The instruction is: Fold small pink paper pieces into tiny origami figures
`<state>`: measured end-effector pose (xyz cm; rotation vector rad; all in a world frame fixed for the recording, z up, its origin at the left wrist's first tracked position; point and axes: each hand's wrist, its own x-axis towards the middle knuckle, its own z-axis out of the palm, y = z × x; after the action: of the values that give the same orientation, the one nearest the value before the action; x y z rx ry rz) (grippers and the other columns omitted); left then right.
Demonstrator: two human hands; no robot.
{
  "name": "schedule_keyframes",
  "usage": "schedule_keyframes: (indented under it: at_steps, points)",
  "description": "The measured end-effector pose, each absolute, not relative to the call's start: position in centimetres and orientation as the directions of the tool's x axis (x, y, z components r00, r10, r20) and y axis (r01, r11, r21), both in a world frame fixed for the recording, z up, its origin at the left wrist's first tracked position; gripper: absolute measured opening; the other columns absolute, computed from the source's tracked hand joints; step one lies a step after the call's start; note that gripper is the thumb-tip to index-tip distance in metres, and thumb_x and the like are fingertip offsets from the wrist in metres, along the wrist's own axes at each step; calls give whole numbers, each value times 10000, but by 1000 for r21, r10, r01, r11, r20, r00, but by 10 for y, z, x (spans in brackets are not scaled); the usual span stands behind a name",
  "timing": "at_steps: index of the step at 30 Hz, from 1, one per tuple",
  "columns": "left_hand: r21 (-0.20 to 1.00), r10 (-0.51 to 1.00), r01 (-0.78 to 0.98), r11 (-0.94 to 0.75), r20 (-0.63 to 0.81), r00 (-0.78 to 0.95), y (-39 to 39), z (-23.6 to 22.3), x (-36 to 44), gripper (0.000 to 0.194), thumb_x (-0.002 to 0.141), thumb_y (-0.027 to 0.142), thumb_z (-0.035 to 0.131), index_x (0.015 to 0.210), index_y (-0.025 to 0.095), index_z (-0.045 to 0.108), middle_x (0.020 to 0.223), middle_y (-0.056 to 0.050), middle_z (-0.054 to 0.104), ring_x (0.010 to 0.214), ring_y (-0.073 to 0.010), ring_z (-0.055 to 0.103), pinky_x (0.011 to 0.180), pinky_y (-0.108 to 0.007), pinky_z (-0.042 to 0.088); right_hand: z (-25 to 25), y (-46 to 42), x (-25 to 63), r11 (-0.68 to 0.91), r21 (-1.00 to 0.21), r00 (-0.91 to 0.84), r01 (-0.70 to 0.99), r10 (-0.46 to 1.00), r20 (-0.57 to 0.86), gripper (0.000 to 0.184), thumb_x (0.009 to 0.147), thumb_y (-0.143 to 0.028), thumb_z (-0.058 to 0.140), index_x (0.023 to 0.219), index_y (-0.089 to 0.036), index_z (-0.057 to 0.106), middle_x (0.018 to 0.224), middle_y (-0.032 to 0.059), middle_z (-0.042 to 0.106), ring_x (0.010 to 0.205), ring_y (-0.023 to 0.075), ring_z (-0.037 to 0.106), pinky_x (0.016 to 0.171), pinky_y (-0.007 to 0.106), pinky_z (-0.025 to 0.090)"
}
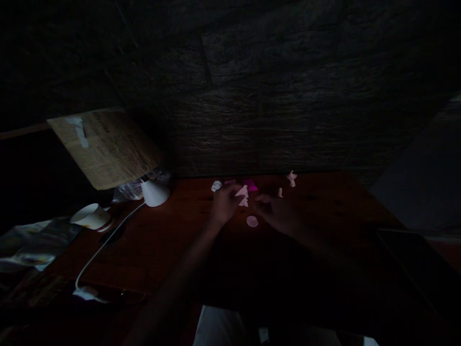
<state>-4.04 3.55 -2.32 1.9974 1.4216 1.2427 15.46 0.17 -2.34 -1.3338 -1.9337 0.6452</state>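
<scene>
The scene is very dark. My left hand (225, 204) pinches a flat pale pink piece (243, 196) with a jagged edge; it looks like clay or dough. To its right, my right hand (275, 210) has its fingers bent together, a small gap away from that piece. Whatever sits between those fingertips, if anything, is too dark to make out. A flat pink disc (252, 221) lies on the table between the hands. Behind them are a magenta piece (251, 185) and a crumpled white lump (216, 186).
Two small pink shaped pieces, one a knobbly figure (292, 179), stand at the right on the wooden table (324, 202). At left are a lamp with a white base (155, 193) and paper shade (108, 146), its cord, a white cup (91, 217) and plastic bags (32, 242). A wall rises behind.
</scene>
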Motion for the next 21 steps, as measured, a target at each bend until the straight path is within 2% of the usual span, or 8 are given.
schedule_keyframes:
  at_steps: [3, 5, 8, 12, 15, 18, 21]
  points:
    - [799, 872, 350, -489, 458, 174, 36, -28, -35, 189, 795, 143, 767, 974, 201, 756, 1029, -72, 787, 979, -222, 737, 893, -376, 593, -21, 4, 156, 366, -764, -113, 532, 924, 365, 277, 906, -322, 636, 1165, -246, 697, 1125, 90, 788, 993, 263, 753, 873, 419, 579]
    - [840, 866, 235, -489, 436, 245, 34, -29, -31, 234, 800, 170, 780, 1029, 197, 743, 1009, -68, 785, 918, -204, 742, 846, -358, 607, -19, 5, 157, 377, -808, -72, 453, 919, 388, 324, 909, -327, 616, 1217, -243, 673, 1133, 91, 780, 908, 237, 761, 807, 387, 593]
    - [876, 862, 137, -463, 408, 302, 32, -29, -28, 275, 797, 179, 789, 1066, 190, 729, 994, -68, 778, 906, -199, 738, 824, -349, 608, -17, 5, 159, 388, -840, -94, 380, 919, 382, 262, 911, -332, 604, 1135, -239, 704, 1000, 59, 790, 774, 204, 746, 712, 339, 578]
    - [905, 890, 90, -416, 384, 244, 32, -26, -28, 273, 773, 196, 801, 1038, 177, 737, 1097, -92, 765, 1002, -215, 724, 883, -358, 588, -16, 6, 161, 395, -843, -113, 365, 918, 381, 211, 923, -373, 602, 1002, -230, 734, 836, 29, 771, 725, 189, 719, 675, 309, 542]
    - [945, 943, 105, -309, 290, 164, 30, -23, -28, 278, 778, 250, 797, 1041, 173, 755, 1085, -89, 768, 989, -214, 720, 886, -352, 570, -15, 7, 163, 381, -853, -103, 356, 924, 369, 239, 928, -386, 599, 1004, -206, 738, 885, 52, 779, 777, 199, 725, 707, 316, 542]
    - [977, 966, 91, -193, 174, 190, 27, -19, -28, 252, 779, 299, 793, 1000, 179, 773, 997, -72, 778, 900, -202, 722, 827, -339, 563, -14, 7, 163, 371, -865, -104, 338, 928, 357, 212, 920, -355, 613, 1005, -207, 740, 952, 60, 791, 857, 208, 736, 772, 328, 552]
    - [981, 968, 71, -182, 166, 190, 25, -17, -27, 257, 758, 292, 803, 990, 187, 769, 968, -60, 771, 868, -184, 711, 809, -323, 551, -11, 6, 163, 392, -868, -165, 306, 920, 357, 182, 908, -318, 631, 1012, -225, 748, 1012, 52, 798, 931, 214, 740, 837, 340, 557]
